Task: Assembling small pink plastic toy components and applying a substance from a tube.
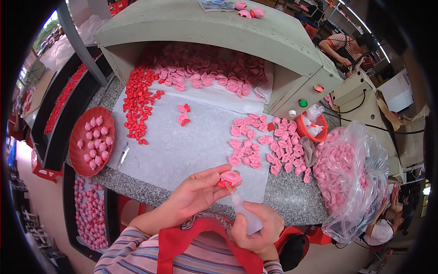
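My left hand [191, 192] pinches a small pink plastic part [231, 177] with a red piece along its lower side, held over the near edge of the white sheet [169, 150]. In my right hand [264, 228] is a translucent white squeeze bottle [247, 214], its nozzle tilted up against or very close to the red piece. Beyond my hands, two joined pink-and-red parts [183, 114] lie on the sheet. Loose pink shell-shaped parts [248, 144] spread to the right, and small red pieces [137, 102] are heaped at the left.
A red scalloped bowl [74, 155] of round pink parts stands left. Behind is a pale metal hood [205, 34] with more parts beneath. At right are an orange basket [323, 135] and a clear bag [365, 182] of pink parts. Black trays [109, 214] flank the left; other people sit at right.
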`<state>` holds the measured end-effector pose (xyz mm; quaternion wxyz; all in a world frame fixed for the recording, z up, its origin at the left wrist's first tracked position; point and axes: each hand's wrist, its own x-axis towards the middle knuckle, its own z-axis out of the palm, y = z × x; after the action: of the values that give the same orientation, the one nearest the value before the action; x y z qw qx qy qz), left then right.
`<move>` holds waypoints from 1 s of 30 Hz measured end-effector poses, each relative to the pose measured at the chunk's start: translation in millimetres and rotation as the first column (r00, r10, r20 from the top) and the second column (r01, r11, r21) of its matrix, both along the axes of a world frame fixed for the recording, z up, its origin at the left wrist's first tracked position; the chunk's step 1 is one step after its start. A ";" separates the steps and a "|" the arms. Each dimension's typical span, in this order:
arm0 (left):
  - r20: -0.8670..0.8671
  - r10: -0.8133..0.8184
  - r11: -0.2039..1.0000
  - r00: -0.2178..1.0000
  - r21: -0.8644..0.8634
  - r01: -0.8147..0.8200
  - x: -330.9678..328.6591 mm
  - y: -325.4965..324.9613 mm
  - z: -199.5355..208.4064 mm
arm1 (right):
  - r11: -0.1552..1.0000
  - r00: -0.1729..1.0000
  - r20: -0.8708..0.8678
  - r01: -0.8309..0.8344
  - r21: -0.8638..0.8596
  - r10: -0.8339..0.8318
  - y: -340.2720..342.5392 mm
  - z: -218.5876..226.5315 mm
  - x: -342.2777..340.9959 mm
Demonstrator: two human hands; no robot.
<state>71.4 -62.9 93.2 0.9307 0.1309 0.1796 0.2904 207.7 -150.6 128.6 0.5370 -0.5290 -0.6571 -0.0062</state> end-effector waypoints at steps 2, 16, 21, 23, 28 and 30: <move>-0.002 -0.001 1.000 1.000 0.000 0.001 0.5 -0.2 1.0 | 1.000 1.000 0.001 -0.001 0.005 0.001 0.8 0.4 0.3; 0.024 -0.012 1.000 1.000 -0.011 0.012 6.5 -1.6 -0.2 | 1.000 1.000 -0.005 0.003 0.023 -0.002 -1.8 1.1 7.2; 0.022 0.009 1.000 1.000 -0.012 -0.008 8.2 -2.5 -1.2 | 0.995 1.000 0.011 0.023 -0.094 -0.022 -6.9 2.2 10.9; 0.025 0.009 1.000 1.000 -0.006 -0.008 9.6 -2.7 -3.0 | 0.995 1.000 0.000 0.028 -0.096 -0.028 -7.3 2.6 12.2; 0.032 0.006 1.000 0.999 -0.001 -0.005 13.2 -2.7 -1.8 | 0.995 0.998 -0.012 0.053 -0.080 -0.054 -7.1 3.1 16.0; 0.009 0.006 1.000 1.000 0.001 -0.006 14.8 -3.3 0.1 | 0.994 0.997 -0.036 0.068 -0.083 -0.071 -8.1 3.8 18.1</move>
<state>86.2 -66.2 93.4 0.9306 0.1297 0.1756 0.2937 225.8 -158.7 132.4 0.5269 -0.5733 -0.6274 0.0122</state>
